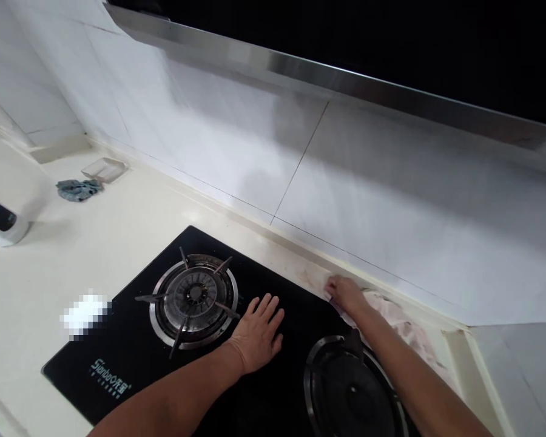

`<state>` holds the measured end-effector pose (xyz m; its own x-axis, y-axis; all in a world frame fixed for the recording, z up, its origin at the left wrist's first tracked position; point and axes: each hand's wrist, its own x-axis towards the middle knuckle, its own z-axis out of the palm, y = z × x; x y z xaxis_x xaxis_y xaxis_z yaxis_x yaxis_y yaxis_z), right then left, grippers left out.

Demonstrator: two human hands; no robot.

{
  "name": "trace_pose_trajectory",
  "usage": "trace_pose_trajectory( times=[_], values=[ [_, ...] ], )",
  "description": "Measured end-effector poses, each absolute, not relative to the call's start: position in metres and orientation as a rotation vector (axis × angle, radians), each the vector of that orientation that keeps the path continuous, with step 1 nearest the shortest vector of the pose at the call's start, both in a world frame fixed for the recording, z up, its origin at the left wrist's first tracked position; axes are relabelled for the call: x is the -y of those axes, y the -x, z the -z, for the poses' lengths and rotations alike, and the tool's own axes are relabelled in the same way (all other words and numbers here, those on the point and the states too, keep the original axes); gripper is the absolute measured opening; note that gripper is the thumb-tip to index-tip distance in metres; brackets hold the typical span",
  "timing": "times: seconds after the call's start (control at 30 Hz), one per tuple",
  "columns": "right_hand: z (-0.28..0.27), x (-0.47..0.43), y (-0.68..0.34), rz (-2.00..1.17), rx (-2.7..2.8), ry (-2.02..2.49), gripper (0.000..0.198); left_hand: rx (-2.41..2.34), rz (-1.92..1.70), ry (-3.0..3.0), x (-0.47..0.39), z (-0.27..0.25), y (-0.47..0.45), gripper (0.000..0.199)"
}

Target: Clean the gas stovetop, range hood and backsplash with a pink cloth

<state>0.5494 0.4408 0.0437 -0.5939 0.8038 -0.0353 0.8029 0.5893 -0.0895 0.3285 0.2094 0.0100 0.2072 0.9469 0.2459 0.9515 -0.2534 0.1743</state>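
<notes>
My left hand (257, 332) lies flat on the black glass gas stove (273, 376), fingers stretched out, between its two burners. It holds nothing. Beyond the stove's back edge, my right hand (346, 295) is closed, fingers bent down, on a pale pink cloth (404, 321). Part of the cloth shows under the fingers; the rest spreads along the back strip of counter, partly behind my forearm. Left of my left hand is the left burner (195, 295) with its metal pan supports. The right burner (357, 391) is partly covered by my right forearm.
A dark range hood (346, 79) with a metal edge hangs above the tiled wall (236, 133). On the pale counter (95, 243) at left are a crumpled blue-grey cloth (78, 190), a clear plastic tray (104, 170) and a white bottle (16, 233) with a dark label.
</notes>
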Motion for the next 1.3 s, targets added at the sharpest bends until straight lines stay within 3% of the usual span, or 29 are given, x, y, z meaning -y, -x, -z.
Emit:
trace_pose_trajectory(
  times=[1.13, 1.3],
  values=[
    [-0.029, -0.45, -0.473, -0.163, 2.789, 1.234, 0.02, 1.92, 0.526, 2.449, -0.209, -0.008, -0.33, 0.055],
    [-0.038, -0.446, -0.504, -0.216, 2.778, 1.268, 0.016, 1.926, 0.507, 2.433, -0.209, -0.006, -0.33, 0.055]
  ],
)
